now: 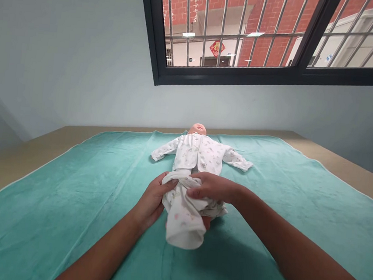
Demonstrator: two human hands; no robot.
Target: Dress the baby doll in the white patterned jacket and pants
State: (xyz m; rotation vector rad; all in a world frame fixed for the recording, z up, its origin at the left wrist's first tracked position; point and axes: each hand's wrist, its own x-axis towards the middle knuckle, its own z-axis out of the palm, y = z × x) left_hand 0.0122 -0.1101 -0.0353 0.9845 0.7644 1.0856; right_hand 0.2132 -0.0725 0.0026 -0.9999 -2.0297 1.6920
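Note:
A baby doll (197, 129) lies on its back on a teal towel (69, 190), head toward the wall, wearing a white printed top (201, 152) with sleeves spread out. White printed trousers (183, 221) are bunched around the doll's legs. My left hand (152, 198) grips the left side of the trousers' waistband. Across from it, my right hand (213, 187) pinches the waistband's top right, fingers closed on the cloth. The doll's legs are hidden inside the cloth.
The towel covers most of a tan table (13, 158) set against a pale wall. Above is a barred window (249, 31) with a black frame, showing a brick building outside.

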